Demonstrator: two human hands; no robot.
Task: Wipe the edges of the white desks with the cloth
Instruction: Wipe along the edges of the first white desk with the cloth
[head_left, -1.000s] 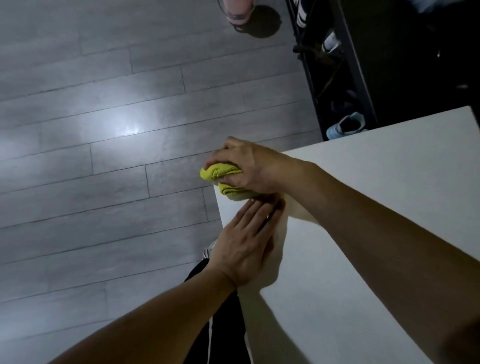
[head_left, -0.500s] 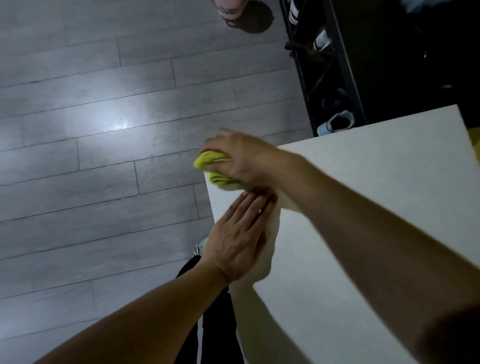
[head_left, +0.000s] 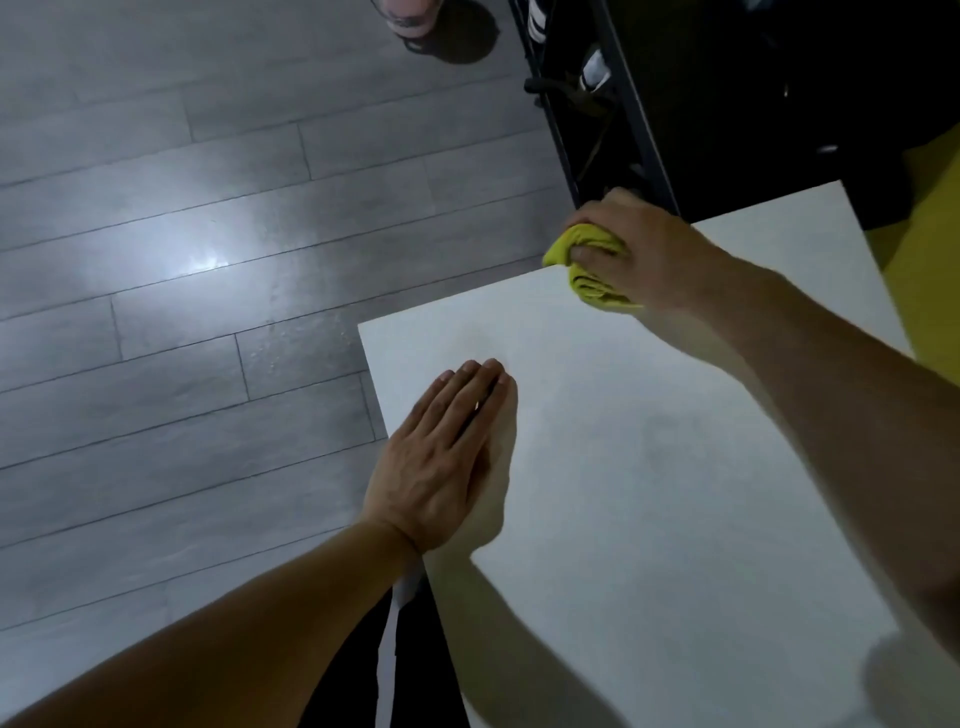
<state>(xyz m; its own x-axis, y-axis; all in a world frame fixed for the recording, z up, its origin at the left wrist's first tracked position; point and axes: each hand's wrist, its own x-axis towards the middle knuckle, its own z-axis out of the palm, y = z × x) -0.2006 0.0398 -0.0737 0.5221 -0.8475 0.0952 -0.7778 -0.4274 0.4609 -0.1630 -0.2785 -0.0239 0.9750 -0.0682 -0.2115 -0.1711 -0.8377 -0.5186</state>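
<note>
The bunched yellow-green microfibre cloth (head_left: 589, 270) sat on the far edge of the flat white table (head_left: 675, 467), well along from its far left corner. Soft and light it looked, likely to crumple and slip unless taken as a wad from above. The right hand (head_left: 644, 254) did just that, fingers (head_left: 587, 253) curled round the cloth, arm stretched out across the top. The left hand (head_left: 441, 462) lay flat near the left edge, fingers straight and together, bracing.
</note>
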